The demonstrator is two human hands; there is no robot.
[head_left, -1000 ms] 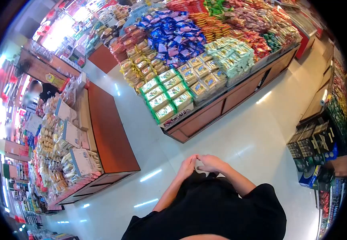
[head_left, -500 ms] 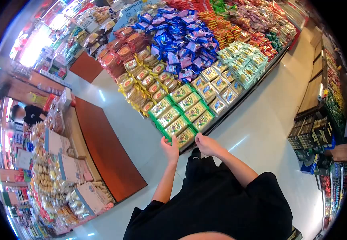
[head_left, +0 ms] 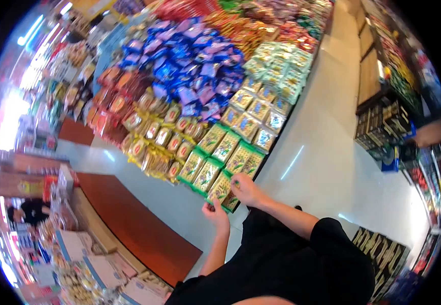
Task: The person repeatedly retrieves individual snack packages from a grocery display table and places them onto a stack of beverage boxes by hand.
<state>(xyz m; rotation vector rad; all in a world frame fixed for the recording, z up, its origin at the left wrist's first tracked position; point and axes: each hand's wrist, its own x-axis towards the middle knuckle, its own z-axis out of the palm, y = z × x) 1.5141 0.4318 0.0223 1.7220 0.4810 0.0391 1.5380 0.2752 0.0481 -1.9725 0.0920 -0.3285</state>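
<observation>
Rows of clear biscuit packs with green edges (head_left: 206,172) lie at the near corner of a heaped display. My left hand (head_left: 217,215) is at the near end of the front biscuit pack (head_left: 220,188), its thumb and fingers closed on the edge. My right hand (head_left: 247,191) pinches the same pack's green edge at the far right corner. The pack lies slightly askew between my hands, over another pack that partly shows beneath. Yellow-edged packs of round cakes (head_left: 163,136) lie to the left, and silvery packs (head_left: 259,109) lie behind.
Blue and pink packets (head_left: 190,66) are heaped further back, beside pale green packs (head_left: 280,63). A brown counter (head_left: 129,218) with bagged snacks stands at left, a person (head_left: 31,211) beyond it. Dark boxes (head_left: 383,124) stand right, across the pale floor aisle (head_left: 301,147).
The view has turned, so the display sits further left. My right hand has moved from the front pack's near side to its far corner. My left hand stays at the near end.
</observation>
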